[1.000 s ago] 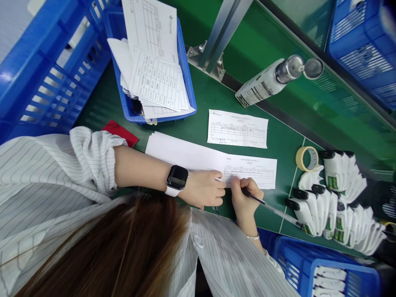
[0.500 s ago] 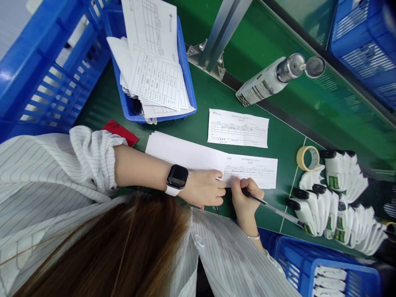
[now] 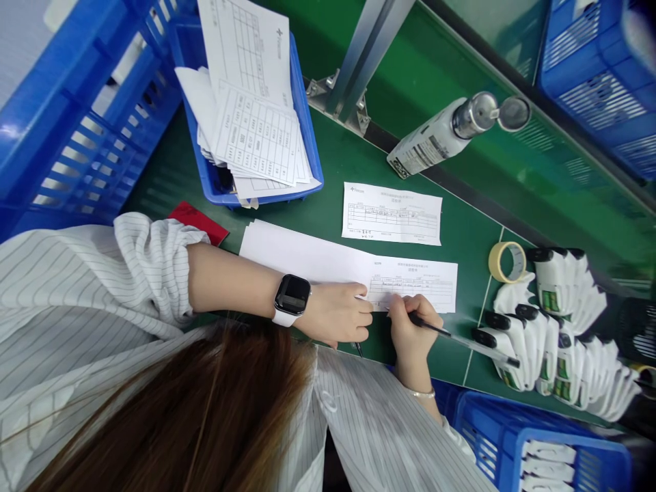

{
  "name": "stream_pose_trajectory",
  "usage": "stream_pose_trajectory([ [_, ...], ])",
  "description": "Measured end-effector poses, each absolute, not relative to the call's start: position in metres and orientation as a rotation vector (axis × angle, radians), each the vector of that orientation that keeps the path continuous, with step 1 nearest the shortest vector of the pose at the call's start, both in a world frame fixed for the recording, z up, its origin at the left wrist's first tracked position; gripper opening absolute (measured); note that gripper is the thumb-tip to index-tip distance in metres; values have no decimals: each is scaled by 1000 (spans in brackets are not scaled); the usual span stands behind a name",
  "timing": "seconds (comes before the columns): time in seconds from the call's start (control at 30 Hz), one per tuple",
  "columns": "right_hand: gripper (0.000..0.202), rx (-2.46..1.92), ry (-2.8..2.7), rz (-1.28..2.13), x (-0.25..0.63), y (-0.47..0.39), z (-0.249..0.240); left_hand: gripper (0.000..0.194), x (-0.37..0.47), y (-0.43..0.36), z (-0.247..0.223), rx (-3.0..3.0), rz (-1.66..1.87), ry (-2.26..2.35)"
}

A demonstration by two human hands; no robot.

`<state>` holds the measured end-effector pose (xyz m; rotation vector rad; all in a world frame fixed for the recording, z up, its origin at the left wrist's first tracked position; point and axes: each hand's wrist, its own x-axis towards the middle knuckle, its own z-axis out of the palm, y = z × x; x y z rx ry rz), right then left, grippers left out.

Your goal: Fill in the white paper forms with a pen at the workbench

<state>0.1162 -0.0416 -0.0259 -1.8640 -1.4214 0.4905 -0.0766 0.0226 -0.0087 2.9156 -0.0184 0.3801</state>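
Note:
My right hand is closed round a pen with a clear barrel and dark grip. Its fingertips are at the lower edge of a printed form with a table and some handwriting; the pen tip is hidden. My left hand, wearing a smartwatch, rests across the form's left end and the white sheets, its fingers slightly bent and a little apart. A thin dark stick-like item pokes out below those fingers. Another filled-in form lies just above.
A blue bin of papers and a large blue basket stand at left, near a red booklet. A spray can, tape roll and several white devices lie right. Another blue basket is below.
My right hand has shifted slightly right along the form, and the pen's back end has swung right and a little up. My left hand stays in place on the sheets.

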Motion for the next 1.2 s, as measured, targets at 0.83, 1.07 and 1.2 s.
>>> stream_pose_trajectory([
  [0.83, 36, -1864, -1535, 311, 115, -40, -29, 21, -77, 24, -6, 2935, 336, -32],
  [1.07, 35, -1860, -1478, 344, 116, -41, -28, 19, -76, 22, -9, 2920, 393, -20],
  [1.2, 35, -1873, -1499, 351, 116, -41, -28, 15, -76, 22, -9, 2911, 364, -26],
])
